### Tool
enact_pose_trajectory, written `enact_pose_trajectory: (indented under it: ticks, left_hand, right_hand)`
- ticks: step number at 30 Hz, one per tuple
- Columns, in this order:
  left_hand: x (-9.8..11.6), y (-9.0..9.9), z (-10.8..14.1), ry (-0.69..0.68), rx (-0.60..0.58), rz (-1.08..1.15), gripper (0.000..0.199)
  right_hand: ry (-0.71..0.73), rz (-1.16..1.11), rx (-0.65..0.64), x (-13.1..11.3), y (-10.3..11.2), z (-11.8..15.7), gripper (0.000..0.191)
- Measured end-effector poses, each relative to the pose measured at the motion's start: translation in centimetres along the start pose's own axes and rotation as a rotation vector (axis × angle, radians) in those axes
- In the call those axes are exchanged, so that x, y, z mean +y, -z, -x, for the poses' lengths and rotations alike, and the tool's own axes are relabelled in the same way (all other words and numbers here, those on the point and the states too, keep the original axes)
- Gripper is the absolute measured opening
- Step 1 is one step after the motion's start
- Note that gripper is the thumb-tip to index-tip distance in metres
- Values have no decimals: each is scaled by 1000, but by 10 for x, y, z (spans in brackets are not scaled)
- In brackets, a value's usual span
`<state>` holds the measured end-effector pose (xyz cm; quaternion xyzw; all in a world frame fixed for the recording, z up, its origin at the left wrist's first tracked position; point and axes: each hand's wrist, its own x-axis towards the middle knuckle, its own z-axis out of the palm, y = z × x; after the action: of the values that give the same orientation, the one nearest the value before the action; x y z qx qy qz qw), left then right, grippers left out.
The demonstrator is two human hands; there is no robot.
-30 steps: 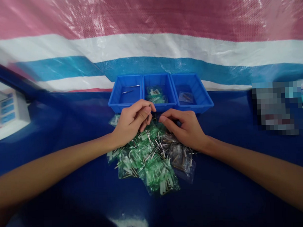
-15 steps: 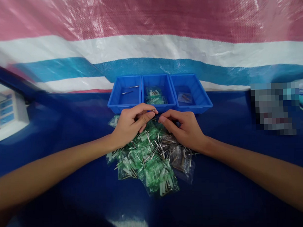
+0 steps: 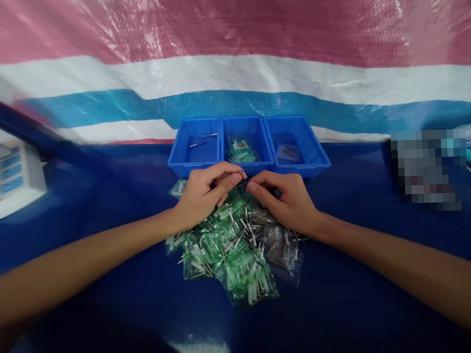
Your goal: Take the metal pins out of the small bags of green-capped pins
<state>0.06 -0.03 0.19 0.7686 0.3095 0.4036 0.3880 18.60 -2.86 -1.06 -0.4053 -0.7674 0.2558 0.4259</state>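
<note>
The left hand [image 3: 201,193] was above the back edge of the pile, and its thumb and fingers [image 3: 230,183] pinched a small metal pin [image 3: 240,172]. The right hand [image 3: 286,203] was just beside it. Its fingers [image 3: 264,181] were curved and narrow, but I could not tell if they held anything. Under the hands lay a pile of clear plastic bags [image 3: 238,253] with green parts and thin metal pins inside. Behind the pile stood a blue plastic tray [image 3: 297,167] with three compartments. Two thin pins [image 3: 199,144] lay in the left compartment, and small bags were in the other two. The counter [image 3: 355,193] was glossy dark blue. Behind it hung a woven plastic tarp [image 3: 255,78] with pink, white and blue stripes.
</note>
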Motion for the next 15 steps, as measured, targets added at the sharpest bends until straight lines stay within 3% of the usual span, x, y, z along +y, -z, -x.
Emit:
enact_pose_trajectory:
  ticks: [15]
  left_hand:
    - [1,-1,-1,35,-24,-33,16]
  right_hand:
    - [-6,11,-7,0,0,0,22]
